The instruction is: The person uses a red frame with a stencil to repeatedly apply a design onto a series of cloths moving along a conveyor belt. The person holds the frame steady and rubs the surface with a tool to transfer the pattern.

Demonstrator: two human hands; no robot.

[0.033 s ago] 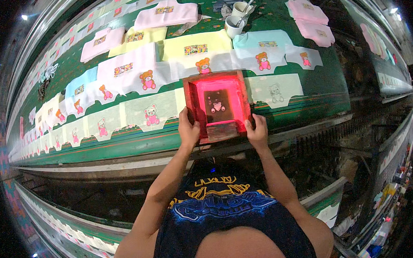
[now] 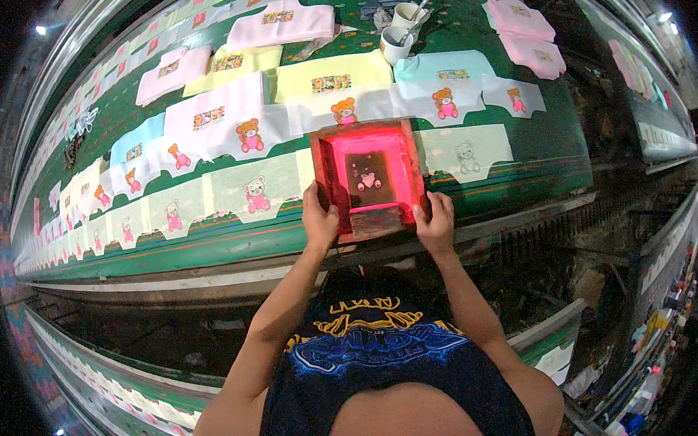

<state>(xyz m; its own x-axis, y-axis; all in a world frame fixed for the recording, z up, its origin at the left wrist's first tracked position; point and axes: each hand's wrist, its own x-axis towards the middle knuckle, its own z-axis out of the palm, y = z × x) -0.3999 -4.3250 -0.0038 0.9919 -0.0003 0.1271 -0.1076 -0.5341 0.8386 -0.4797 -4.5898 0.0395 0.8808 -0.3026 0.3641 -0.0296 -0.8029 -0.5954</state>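
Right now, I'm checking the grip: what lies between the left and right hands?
The red screen-printing frame lies between the left hand and the right hand, each at one side near its lower end, as the head view shows.

I log the pale cloth (image 2: 305, 168) at my red-framed screen's (image 2: 372, 168) nine o'clock as partly hidden beneath it, small coloured items (image 2: 655, 371) at the view's four o'clock as too blurred to identify.

Red rectangular screen frame (image 2: 369, 177) on long green tbl (image 2: 248, 243), btwn L hand (image 2: 320, 217) & R hand (image 2: 436, 221).
Pale flat bear-printed cloth pieces (image 2: 255, 193) in row L of frame, one more just R; pastel flat-laid cloths (image 2: 329, 67) behind; two round white cups (image 2: 396, 48) farther back; folded pink cloth stacks (image 2: 519, 21) back R. Row seems to run to tbl's far L end.
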